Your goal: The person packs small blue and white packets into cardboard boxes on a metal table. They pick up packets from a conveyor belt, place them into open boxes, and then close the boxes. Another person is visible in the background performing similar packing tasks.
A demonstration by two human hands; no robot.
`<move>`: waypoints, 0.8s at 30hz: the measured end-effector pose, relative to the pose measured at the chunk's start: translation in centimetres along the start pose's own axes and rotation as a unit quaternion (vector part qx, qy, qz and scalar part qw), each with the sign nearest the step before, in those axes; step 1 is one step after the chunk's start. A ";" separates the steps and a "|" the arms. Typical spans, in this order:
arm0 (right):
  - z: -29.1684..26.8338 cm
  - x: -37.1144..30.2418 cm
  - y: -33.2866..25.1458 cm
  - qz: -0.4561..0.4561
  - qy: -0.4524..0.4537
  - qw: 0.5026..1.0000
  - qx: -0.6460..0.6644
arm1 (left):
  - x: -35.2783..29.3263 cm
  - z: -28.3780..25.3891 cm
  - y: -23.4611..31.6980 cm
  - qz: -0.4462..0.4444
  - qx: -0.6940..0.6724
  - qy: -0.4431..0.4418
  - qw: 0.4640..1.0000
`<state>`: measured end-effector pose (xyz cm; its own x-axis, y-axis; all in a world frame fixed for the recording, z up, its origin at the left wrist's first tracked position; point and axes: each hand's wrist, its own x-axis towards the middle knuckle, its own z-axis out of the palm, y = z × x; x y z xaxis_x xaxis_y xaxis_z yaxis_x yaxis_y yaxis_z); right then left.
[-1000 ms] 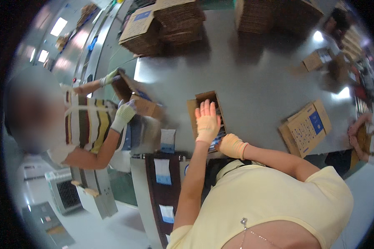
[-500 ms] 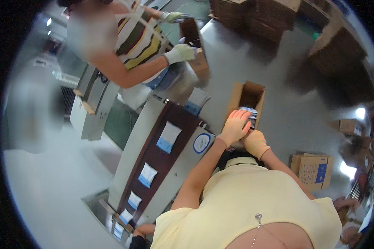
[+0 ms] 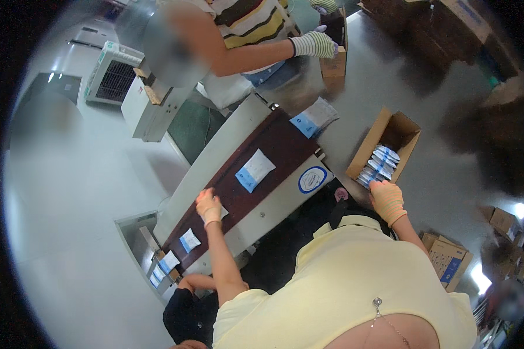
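Pale floor (image 3: 108, 195) at left, green floor patch (image 3: 191, 130), white unit (image 3: 119, 78) with dark grille, grey tabletop (image 3: 378, 81) at right

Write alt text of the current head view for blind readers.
Left hand over a packet on a brown conveyor belt; right hand at the near end of an open cardboard box holding white-and-blue packets. Beyond, a co-worker's gloved hand is at another box.
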<state>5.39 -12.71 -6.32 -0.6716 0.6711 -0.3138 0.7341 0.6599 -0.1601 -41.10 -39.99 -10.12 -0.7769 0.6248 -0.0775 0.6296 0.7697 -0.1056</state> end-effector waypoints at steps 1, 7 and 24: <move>-0.2 0.0 0.0 -0.002 -0.002 1.000 0.001 | 0.2 -0.1 -1.7 -0.043 0.040 -0.069 0.996; -0.5 0.1 0.3 -0.007 -0.005 1.000 0.013 | 4.1 -3.0 2.3 0.026 0.110 -0.278 0.954; -0.7 0.5 0.6 0.011 -0.049 0.997 0.057 | 16.4 3.2 39.5 0.215 -0.192 -0.208 0.935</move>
<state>5.47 -11.73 -5.90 -0.6464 0.6447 -0.4081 0.7588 0.5993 -0.2551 -28.98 0.22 -18.75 -0.3369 0.8432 -0.4189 0.7780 0.4999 0.3805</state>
